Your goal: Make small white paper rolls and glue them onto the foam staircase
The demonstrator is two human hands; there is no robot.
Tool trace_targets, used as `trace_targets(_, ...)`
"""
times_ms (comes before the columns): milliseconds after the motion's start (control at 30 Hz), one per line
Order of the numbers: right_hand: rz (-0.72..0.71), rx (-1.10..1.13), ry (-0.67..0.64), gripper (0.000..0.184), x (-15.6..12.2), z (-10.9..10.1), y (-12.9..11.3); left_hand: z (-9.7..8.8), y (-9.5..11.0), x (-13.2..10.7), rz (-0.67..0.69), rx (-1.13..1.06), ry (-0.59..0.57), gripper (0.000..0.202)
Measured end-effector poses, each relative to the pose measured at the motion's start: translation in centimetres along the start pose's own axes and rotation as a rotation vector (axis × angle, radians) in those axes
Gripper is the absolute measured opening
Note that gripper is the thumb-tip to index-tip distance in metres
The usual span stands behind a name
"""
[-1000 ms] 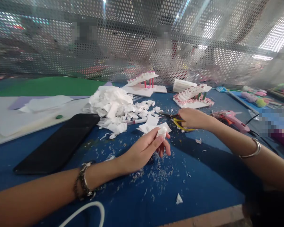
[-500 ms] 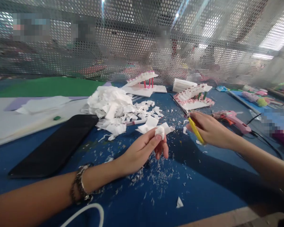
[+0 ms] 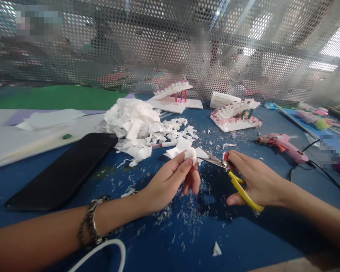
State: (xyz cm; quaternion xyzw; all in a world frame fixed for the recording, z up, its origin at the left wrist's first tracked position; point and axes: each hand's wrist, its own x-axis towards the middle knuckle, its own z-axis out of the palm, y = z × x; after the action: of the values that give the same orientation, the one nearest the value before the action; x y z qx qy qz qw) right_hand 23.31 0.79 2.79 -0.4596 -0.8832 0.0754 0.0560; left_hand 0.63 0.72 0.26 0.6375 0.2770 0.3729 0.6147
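Head view: white wad (image 3: pixel 190 156) small, rounded, crumpled-looking. Pinched between thumb and fingers of my left grip (image 3: pixel 168 180). My right grip (image 3: pixel 257 178) curled around yellow-handled scissors (image 3: pixel 243 192), blades aimed at wad; contact unclear. Flat white scraps (image 3: pixel 179 147) just behind wad, paper heap (image 3: pixel 133 121) beyond on blue tabletop (image 3: pixel 249 238); pink glue gun (image 3: pixel 291 148) right.

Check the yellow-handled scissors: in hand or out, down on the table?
In hand: the right hand has hold of the scissors, and their blades point toward the white piece pinched in the left hand.
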Motion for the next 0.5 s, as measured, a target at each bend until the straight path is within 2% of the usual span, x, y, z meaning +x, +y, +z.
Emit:
trace_targets(333, -0.030, 0.029, -0.024, 0.066, 0.1, 0.4, -1.3, 0.3, -0.1, -0.3, -0.004, 0.249, -0.013, 0.026)
trace_targets(500, -0.040, 0.044, -0.009, 0.072, -0.1, 0.8, -1.5, 0.4, 0.0, -0.4, -0.025, 0.195, -0.058, 0.027)
